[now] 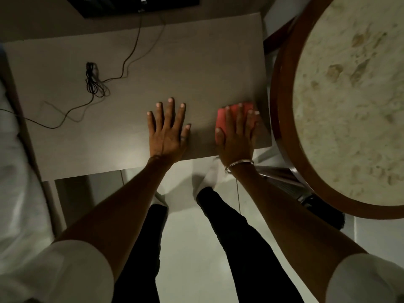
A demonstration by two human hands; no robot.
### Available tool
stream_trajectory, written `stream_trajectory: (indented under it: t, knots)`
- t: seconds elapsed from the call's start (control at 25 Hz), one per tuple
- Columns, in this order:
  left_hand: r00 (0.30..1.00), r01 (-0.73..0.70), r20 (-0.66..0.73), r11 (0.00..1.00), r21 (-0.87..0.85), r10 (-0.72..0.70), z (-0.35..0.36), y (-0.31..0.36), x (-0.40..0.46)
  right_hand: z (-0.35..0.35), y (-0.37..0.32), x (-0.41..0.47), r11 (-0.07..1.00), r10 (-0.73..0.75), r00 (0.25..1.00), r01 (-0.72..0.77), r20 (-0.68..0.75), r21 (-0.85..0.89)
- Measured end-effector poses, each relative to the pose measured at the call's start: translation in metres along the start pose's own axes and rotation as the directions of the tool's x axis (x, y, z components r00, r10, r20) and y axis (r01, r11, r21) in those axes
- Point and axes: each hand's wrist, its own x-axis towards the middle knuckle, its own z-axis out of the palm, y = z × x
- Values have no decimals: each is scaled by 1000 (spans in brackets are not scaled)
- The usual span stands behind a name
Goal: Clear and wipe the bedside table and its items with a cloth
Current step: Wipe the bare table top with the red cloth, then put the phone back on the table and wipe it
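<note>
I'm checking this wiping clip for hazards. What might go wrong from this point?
1. The red cloth under the right hand is at the bedside table's right edge, close to the round table; a further stroke may knock knuckles against its rim.
2. The black cable lies loose on the top; wiping leftward could snag or drag it.

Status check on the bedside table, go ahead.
Right hand flat on red cloth at the table's right edge. Left hand open, palm down on the top. Black cable lies on the unwiped left side.
</note>
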Motion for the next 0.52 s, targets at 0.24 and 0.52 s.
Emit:
stream_trajectory:
  t: [0.24, 0.52]
  knots:
    - [993, 114, -5, 992, -52, -114, -23, -41, -32, -8, -84, -5, 979, -203, 977, 204, 71, -17]
    - [685, 401, -505, 850, -341, -525, -164, -143, -139, -73, -297, -72, 716, -686, 722, 692, -91, 89]
